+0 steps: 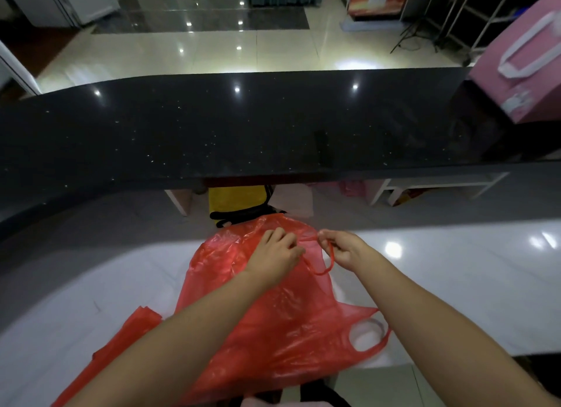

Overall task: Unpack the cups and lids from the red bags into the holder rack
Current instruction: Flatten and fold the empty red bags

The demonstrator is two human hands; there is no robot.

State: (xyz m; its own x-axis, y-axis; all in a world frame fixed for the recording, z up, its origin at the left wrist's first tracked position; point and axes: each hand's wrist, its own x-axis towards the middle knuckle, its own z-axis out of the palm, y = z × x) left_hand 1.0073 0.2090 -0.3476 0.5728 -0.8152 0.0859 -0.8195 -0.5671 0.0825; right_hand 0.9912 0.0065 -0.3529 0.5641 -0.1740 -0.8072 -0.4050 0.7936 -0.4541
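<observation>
While the red bag lies crumpled on the white bench right in front of you, both your hands work at its far end. Your left hand rests on top of the plastic with its fingers curled, pinching the twisted red handle near the knot. Your right hand pinches the same handle from the other side, its fingers clenched on the thin strand, which loops down between the two hands. What the bag holds cannot be made out through the plastic. A second handle loop sticks out at the bag's right edge, and another red bag lies flat to the left, beside your left forearm. Beyond the white bench runs a black speckled counter, with a pink paper bag at its far right end.
</observation>
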